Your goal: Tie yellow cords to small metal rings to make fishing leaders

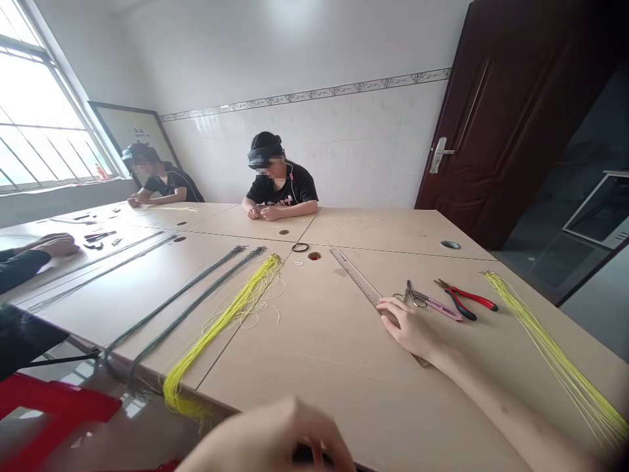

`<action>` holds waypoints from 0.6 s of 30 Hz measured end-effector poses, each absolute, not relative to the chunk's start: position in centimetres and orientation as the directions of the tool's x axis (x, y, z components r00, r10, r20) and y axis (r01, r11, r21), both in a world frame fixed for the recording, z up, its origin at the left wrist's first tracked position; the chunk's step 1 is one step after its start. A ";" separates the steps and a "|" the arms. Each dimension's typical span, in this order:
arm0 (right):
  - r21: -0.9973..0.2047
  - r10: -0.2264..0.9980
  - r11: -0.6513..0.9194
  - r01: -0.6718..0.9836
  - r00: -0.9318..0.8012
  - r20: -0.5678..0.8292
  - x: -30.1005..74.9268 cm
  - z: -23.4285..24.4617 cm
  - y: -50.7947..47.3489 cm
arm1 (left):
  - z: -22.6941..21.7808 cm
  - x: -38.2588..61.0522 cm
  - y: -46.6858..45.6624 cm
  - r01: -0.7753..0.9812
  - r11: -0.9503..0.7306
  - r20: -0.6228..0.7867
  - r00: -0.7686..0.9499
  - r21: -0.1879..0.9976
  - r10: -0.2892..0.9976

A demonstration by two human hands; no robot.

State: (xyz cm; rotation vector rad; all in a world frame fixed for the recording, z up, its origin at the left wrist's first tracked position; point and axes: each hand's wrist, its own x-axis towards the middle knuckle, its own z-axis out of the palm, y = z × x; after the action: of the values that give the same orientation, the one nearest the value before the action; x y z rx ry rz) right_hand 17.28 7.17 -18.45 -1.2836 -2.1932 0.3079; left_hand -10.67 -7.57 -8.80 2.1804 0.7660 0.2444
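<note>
My right hand lies on the table with its fingers flat on the near end of a long metal ruler. My left hand is at the table's near edge, blurred, fingers curled round something dark that I cannot make out. A bundle of yellow cords lies to its left, hanging over the edge. Small scissors, a pink utility knife and red-handled pliers lie just beyond my right hand.
A second yellow cord bundle lies at the right. Grey cord bundles stretch across the left. A black ring sits by a cable hole. Two people sit at the far side; another person's hand rests left. A red stool stands below.
</note>
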 end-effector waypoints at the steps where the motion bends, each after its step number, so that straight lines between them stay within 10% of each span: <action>1: -0.473 0.859 0.506 0.722 -0.370 0.354 17.3 -18.4 7.1 | -8.1 -11.7 -5.9 0.506 -0.480 -0.068 0.735 0.717 0.674; 9: -0.501 0.883 0.467 0.729 -0.361 0.299 17.5 -18.0 6.4 | -9.4 -19.6 12.9 0.865 -0.205 0.174 0.139 0.458 0.975; 18: -0.534 0.888 0.459 0.710 -0.354 0.293 17.8 -18.3 6.5 | -14.2 -23.6 19.2 0.942 -0.277 0.193 0.241 0.190 0.951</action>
State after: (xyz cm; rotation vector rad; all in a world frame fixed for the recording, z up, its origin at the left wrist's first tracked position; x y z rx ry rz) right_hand 17.78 6.52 -18.31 -1.3286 -2.1651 0.4277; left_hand -23.62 19.17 -14.20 2.4471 1.8680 0.4209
